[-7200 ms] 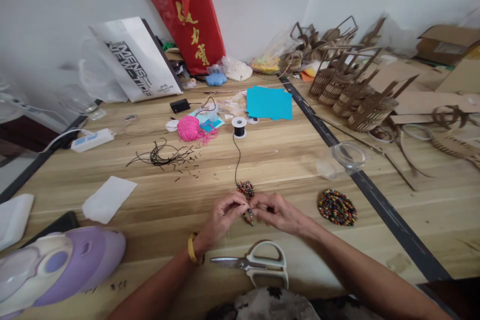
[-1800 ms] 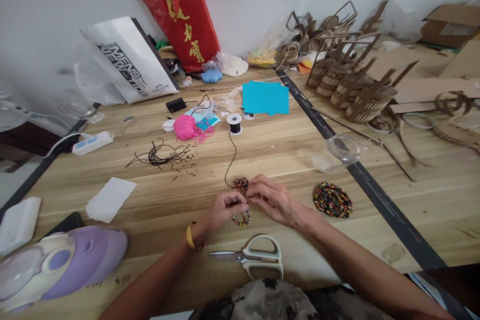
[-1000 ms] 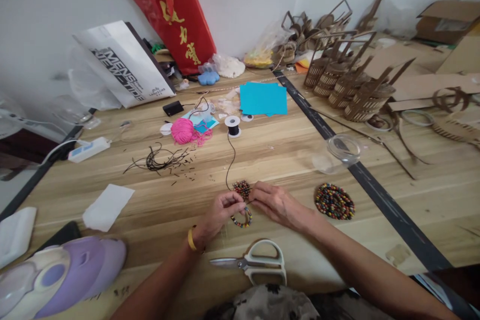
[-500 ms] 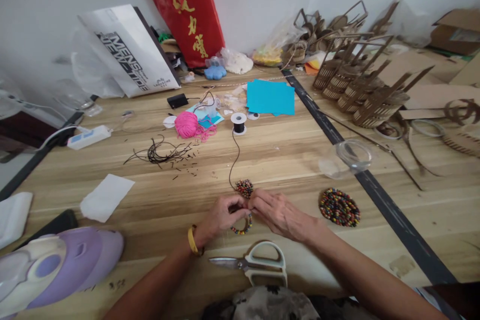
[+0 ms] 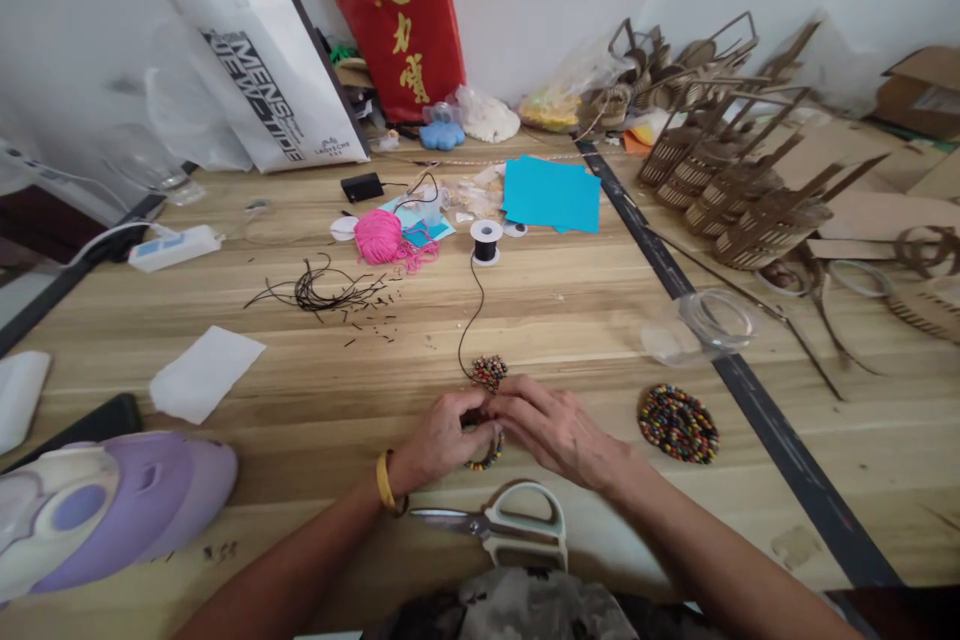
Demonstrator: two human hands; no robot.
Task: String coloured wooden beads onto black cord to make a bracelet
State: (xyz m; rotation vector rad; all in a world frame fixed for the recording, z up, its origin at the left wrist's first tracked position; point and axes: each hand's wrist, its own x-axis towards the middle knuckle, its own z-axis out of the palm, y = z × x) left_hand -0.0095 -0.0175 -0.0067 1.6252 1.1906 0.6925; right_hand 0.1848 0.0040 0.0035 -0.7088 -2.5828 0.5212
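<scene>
Left hand [image 5: 442, 440] is curled closed, pinching the beaded loop [image 5: 487, 463], visible just below the meeting fingertips. Right hand [image 5: 559, 430] is bent inward against it; whether it grips anything cannot be determined. Scissors [image 5: 491, 523] lie nearby on the table [image 5: 315, 450].

Yellow bangle [image 5: 385, 482], blotched clothing [image 5: 536, 605]

A smooth, rounded yellow bangle circles the wrist just behind the left hand [image 5: 439, 440], with a thin dark band [image 5: 404, 504] beside it, too small to make out. Both forearms [image 5: 697, 530] are bare behind the hands. Nearer the body than the right hand [image 5: 562, 428] and the left, the clothing shows soft grey and pale blotches with black patches, darkening towards its sides.
</scene>
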